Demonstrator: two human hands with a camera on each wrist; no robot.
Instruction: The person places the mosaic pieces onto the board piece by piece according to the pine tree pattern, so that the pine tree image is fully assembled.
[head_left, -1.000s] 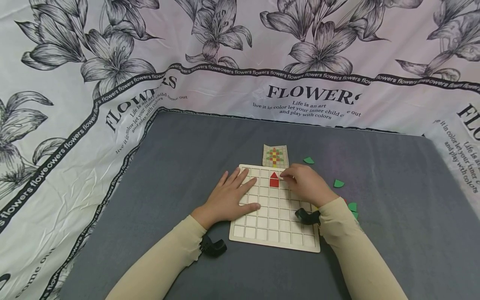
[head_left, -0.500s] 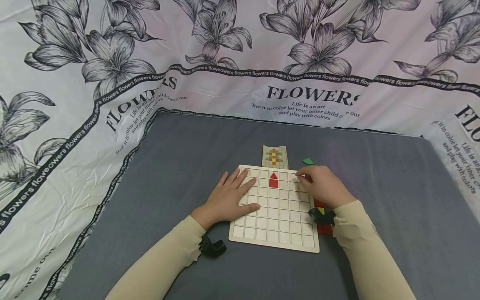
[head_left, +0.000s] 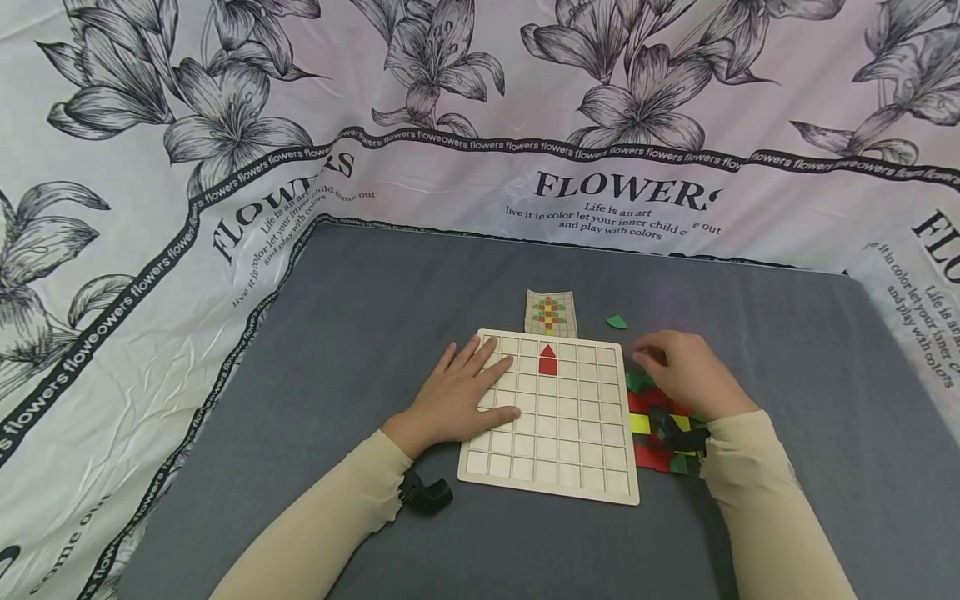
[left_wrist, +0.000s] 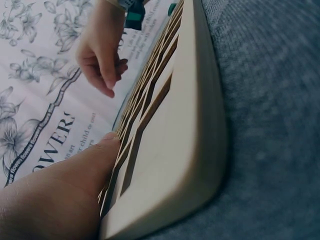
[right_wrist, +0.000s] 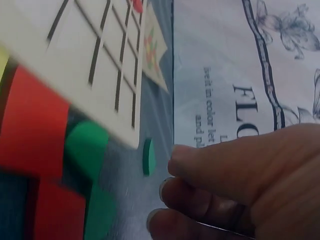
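Note:
A pale wooden grid board (head_left: 540,442) lies on the grey table. My left hand (head_left: 453,396) rests on its left side with the fingers spread. Two red pieces, a triangle (head_left: 548,351) above a square (head_left: 548,367), sit in the board's upper cells. Beyond the board's right edge my right hand (head_left: 690,373) hovers in the air. In the right wrist view its loosely bent fingers (right_wrist: 190,197) hold nothing. Below it lie several red (right_wrist: 32,120), green (right_wrist: 87,147) and yellow pieces (head_left: 640,423), partly hidden by my hand and the wrist camera.
A small pattern card (head_left: 551,313) lies against the board's far edge, printed with a tree-like figure. One green piece (head_left: 617,322) lies apart near the far right corner. A flower-printed cloth (head_left: 450,179) hangs behind the table.
My right hand has moved from beside the red triangle, off the board to the right, uncovering cells and the coloured pieces. My left hand and the red pieces have stayed put.

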